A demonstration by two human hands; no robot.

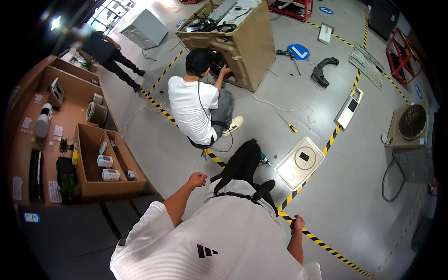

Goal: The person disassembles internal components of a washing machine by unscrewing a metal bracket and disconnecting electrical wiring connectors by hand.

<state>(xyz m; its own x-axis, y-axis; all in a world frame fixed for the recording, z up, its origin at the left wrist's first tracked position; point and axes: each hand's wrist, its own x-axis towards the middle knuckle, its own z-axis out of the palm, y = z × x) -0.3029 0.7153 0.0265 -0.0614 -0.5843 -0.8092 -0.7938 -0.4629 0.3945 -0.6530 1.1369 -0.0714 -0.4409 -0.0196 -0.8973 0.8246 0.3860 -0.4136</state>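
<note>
Both your hands are empty: your left hand [197, 179] is curled into a loose fist, your right hand [297, 224] hangs half-closed, its grip on nothing. Nearest your right hand runs one yellow-and-black floor tape line [322, 243]; one white square panel [299, 163] lies on the floor beyond it. Two other people are in view: one crouches at a beige appliance [242, 42], one stands further off.

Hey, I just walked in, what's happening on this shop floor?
The person wearing the camera stands on the grey floor with both hands empty: the left hand is a loose fist, the right hand hangs near the yellow-black floor tape. Ahead, a co-worker in a white shirt crouches, reaching into a tipped washing machine. A screwdriver and a white panel lie nearby.
</note>
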